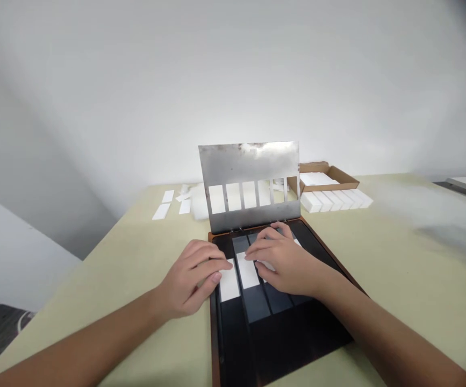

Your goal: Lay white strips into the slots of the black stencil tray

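Note:
A black tray (289, 344) with a brown rim lies on the table in front of me. Its hinged metal plate (252, 161), cut with a row of rectangular windows, stands raised at the back. My left hand (196, 277) is open at the tray's left edge, its thumb and forefinger tips touching a white rectangular card (230, 285). Just right of that, a second white card (249, 274) lies in the tray under the spread fingertips of my right hand (283, 260). More white pieces show partly beneath that hand; its palm hides most of them.
Behind the tray on the right stands an open cardboard box (348, 180) of white cards, with a row of white stacks (335, 200) before it. Loose white cards (162, 211) lie at the back left of the pale green table (168, 231). A wall (233, 70) rises behind.

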`<state>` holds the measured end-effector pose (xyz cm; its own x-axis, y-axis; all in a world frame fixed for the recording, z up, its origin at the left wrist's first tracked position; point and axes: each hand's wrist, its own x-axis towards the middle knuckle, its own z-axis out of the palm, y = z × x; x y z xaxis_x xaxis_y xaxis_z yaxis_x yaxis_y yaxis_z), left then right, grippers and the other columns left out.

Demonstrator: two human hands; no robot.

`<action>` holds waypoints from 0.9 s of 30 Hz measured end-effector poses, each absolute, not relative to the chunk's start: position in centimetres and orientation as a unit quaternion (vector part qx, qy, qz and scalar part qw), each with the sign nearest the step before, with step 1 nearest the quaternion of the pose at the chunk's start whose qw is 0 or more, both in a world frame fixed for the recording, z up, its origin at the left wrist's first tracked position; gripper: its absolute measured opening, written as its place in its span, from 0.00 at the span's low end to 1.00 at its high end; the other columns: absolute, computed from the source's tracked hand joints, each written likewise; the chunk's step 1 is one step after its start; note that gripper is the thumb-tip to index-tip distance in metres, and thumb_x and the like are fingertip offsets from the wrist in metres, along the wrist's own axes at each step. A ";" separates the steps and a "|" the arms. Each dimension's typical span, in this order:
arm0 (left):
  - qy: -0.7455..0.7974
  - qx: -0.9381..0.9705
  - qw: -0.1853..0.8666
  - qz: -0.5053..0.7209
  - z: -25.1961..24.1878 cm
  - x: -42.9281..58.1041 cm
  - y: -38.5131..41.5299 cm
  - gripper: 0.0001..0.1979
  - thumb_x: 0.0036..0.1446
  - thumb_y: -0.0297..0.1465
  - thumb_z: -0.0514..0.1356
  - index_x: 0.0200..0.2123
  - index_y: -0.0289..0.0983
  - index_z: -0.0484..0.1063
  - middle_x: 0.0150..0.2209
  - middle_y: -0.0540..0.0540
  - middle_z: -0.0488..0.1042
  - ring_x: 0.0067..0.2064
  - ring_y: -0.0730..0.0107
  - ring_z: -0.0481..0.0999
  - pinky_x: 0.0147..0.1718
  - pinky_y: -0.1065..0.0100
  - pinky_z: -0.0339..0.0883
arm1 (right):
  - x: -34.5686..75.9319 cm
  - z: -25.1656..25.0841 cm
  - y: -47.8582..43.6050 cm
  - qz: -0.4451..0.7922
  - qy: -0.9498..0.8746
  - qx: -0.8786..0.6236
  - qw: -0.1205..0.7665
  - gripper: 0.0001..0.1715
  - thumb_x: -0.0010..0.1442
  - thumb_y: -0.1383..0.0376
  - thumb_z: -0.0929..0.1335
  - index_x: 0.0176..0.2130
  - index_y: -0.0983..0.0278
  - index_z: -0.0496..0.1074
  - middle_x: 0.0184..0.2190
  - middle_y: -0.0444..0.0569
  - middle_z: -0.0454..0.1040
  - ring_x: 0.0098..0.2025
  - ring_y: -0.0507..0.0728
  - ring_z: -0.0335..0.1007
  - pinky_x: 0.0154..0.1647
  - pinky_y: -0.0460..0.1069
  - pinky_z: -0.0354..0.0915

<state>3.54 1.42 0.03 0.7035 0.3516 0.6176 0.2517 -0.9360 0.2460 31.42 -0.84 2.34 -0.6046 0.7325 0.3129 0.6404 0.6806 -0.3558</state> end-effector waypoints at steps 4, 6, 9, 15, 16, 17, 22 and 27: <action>0.164 0.935 0.071 0.307 -0.2 3.5 1.4 0.14 0.69 0.28 0.56 0.54 0.38 0.74 0.52 0.40 0.78 0.55 0.53 0.72 0.55 0.51 0.62 | 31.3 2.1 -1.0 0.075 -0.896 -0.382 0.215 0.20 0.62 0.75 0.66 0.49 0.60 0.81 0.50 0.44 0.82 0.55 0.61 0.68 0.68 0.65 0.43; 0.158 0.940 0.064 0.294 -0.3 3.5 1.5 0.13 0.68 0.28 0.57 0.53 0.38 0.75 0.53 0.41 0.78 0.56 0.51 0.71 0.55 0.50 0.61 | 31.3 2.2 -1.0 0.062 -0.896 -0.388 0.206 0.19 0.64 0.73 0.67 0.51 0.59 0.80 0.54 0.46 0.80 0.57 0.62 0.68 0.68 0.66 0.43; 0.184 0.923 0.067 0.330 -0.7 3.3 1.8 0.11 0.67 0.25 0.55 0.46 0.39 0.77 0.48 0.42 0.79 0.51 0.54 0.73 0.52 0.51 0.63 | 31.3 2.4 -1.2 0.057 -0.897 -0.394 0.191 0.18 0.69 0.64 0.67 0.56 0.58 0.77 0.57 0.48 0.78 0.59 0.63 0.67 0.67 0.66 0.45; 0.168 0.923 0.088 0.334 -0.8 3.3 1.8 0.11 0.67 0.25 0.55 0.44 0.38 0.77 0.44 0.42 0.80 0.46 0.57 0.75 0.48 0.53 0.63 | 31.3 2.4 -1.4 0.071 -0.909 -0.375 0.167 0.22 0.69 0.56 0.71 0.60 0.59 0.74 0.57 0.49 0.79 0.60 0.64 0.67 0.69 0.66 0.42; 0.164 0.925 0.091 0.329 -0.8 3.4 1.8 0.10 0.67 0.25 0.55 0.43 0.38 0.77 0.43 0.43 0.81 0.45 0.58 0.75 0.48 0.54 0.63 | 31.4 2.4 -1.3 0.074 -0.909 -0.376 0.166 0.22 0.69 0.55 0.71 0.59 0.59 0.75 0.56 0.49 0.80 0.59 0.64 0.67 0.69 0.67 0.41; 0.164 0.926 0.095 0.327 -0.8 3.5 1.7 0.09 0.67 0.24 0.56 0.42 0.38 0.77 0.41 0.44 0.81 0.44 0.59 0.75 0.47 0.55 0.63 | 31.4 2.3 -1.3 0.075 -0.908 -0.377 0.166 0.21 0.69 0.55 0.71 0.58 0.59 0.76 0.55 0.49 0.80 0.59 0.65 0.67 0.69 0.67 0.41; 0.181 0.921 0.137 0.318 -0.7 3.8 1.7 0.09 0.69 0.25 0.56 0.42 0.38 0.76 0.36 0.46 0.80 0.39 0.62 0.75 0.44 0.57 0.62 | 31.6 2.2 -1.1 0.093 -0.907 -0.380 0.157 0.19 0.67 0.53 0.73 0.53 0.59 0.79 0.53 0.47 0.82 0.58 0.63 0.68 0.70 0.66 0.39; 0.161 0.925 0.126 0.321 -0.5 3.4 1.8 0.10 0.67 0.23 0.55 0.44 0.38 0.76 0.39 0.44 0.80 0.40 0.61 0.75 0.43 0.56 0.63 | 31.7 2.5 -1.2 0.109 -0.904 -0.387 0.145 0.23 0.68 0.50 0.72 0.56 0.58 0.76 0.52 0.46 0.81 0.58 0.62 0.68 0.70 0.66 0.40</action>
